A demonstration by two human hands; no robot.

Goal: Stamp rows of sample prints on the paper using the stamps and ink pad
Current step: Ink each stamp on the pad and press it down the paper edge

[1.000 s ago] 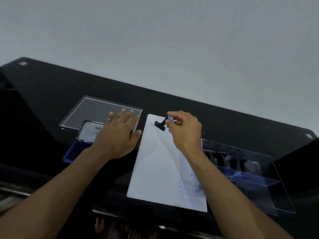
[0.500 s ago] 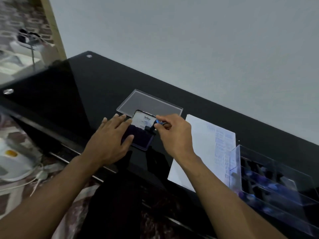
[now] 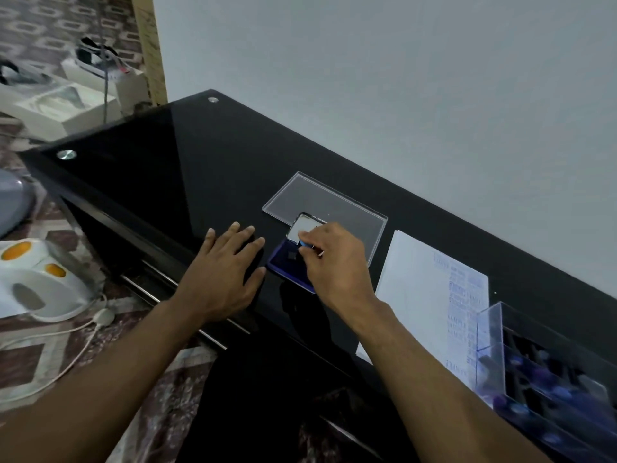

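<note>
Right hand (image 3: 337,262) pinches a small stamp (image 3: 302,249) by its blue-topped handle, fingers curled tight round it, stamp base down on the dark blue ink pad (image 3: 288,262). Ink pad case sits open on the black glass table (image 3: 200,168), its pale lid (image 3: 305,227) hinged up at the far side, mostly hidden behind the right hand. Left hand (image 3: 227,275) lies flat on the table just left of the pad, fingers straight and spread, holding nothing; thumb tip at the pad's near left corner, contact unclear. Clear acrylic lid (image 3: 320,202) lies flat behind the pad, against the wall side. White paper (image 3: 417,295) is to the right of the pad, apart from it, with columns of faint blue prints along its right edge; text unreadable. Clear acrylic box (image 3: 494,345) of more stamps at far right overlaps the paper's near right corner; contents blurred. White electric kettle (image 3: 36,289) with cord on the floor at left.
</note>
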